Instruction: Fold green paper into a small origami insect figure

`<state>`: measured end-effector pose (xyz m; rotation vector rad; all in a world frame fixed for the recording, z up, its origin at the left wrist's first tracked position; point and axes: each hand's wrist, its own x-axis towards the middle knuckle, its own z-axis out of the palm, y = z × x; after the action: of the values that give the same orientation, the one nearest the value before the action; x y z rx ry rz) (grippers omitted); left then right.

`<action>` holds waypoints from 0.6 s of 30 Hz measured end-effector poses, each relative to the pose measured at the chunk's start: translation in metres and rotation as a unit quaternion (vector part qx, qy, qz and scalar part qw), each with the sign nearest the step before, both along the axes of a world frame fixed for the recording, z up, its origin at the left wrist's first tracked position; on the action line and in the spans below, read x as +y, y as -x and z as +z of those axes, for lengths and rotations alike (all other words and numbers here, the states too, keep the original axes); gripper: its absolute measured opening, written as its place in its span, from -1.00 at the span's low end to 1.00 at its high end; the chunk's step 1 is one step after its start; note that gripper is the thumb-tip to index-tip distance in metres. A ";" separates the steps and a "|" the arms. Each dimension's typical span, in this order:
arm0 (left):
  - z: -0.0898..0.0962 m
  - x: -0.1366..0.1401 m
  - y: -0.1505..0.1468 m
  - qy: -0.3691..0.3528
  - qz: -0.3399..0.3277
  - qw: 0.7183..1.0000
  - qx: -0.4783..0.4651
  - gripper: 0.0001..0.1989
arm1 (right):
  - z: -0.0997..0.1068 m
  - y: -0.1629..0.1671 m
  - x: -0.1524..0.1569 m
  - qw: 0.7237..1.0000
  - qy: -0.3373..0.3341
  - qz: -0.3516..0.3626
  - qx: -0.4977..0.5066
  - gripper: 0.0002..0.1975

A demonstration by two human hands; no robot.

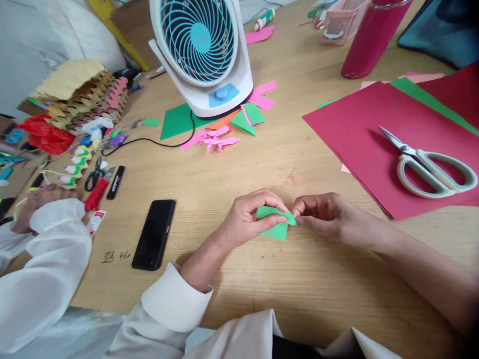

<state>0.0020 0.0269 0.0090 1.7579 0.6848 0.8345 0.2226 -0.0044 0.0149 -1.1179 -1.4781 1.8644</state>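
Observation:
A small piece of green paper (276,231), partly folded, is held just over the wooden table in front of me. My left hand (254,215) pinches it between thumb and fingers along its upper part. At the paper's pointed right corner, my right hand (324,215) has thumb and forefinger closed on the tip. The fingers cover part of the fold. Left of my left hand lies a black phone (154,235). To the right of my right hand, scissors (426,167) rest on large sheets of red paper (359,132).
A white fan (204,45) stands at the back, its black cable running left. Pink and green paper pieces (247,119) lie at its base. A pink bottle (374,37) stands back right. Far left are a red-handled cutter (98,193) and another person's hands (48,202).

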 end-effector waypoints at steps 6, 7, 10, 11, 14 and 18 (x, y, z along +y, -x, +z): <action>0.000 -0.002 -0.002 0.177 0.002 0.984 -0.024 -0.57 | 0.005 0.002 -0.001 0.999 -0.020 -0.008 -0.038 -0.84; 0.001 -0.002 -0.002 0.192 0.007 0.981 -0.007 -0.56 | 0.006 0.002 -0.001 0.999 -0.025 -0.010 -0.047 -0.84; 0.003 -0.004 -0.003 0.211 0.032 0.976 0.050 -0.66 | 0.005 0.001 -0.003 0.996 -0.050 -0.016 -0.069 -0.82; 0.004 -0.004 -0.003 0.214 0.038 0.974 0.059 -0.70 | 0.005 0.001 -0.004 0.995 -0.060 -0.017 -0.077 -0.81; 0.004 -0.003 -0.004 0.238 0.043 0.968 0.061 -0.67 | 0.002 0.002 -0.007 0.990 -0.093 -0.018 -0.107 -0.82; 0.002 -0.001 -0.003 0.276 0.055 0.958 0.050 -0.63 | 0.004 0.000 -0.004 0.969 -0.174 -0.019 -0.175 -0.90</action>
<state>0.0054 0.0258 0.0111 1.2687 0.9827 0.5572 0.2225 -0.0081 0.0186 -1.3309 -1.8725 1.3538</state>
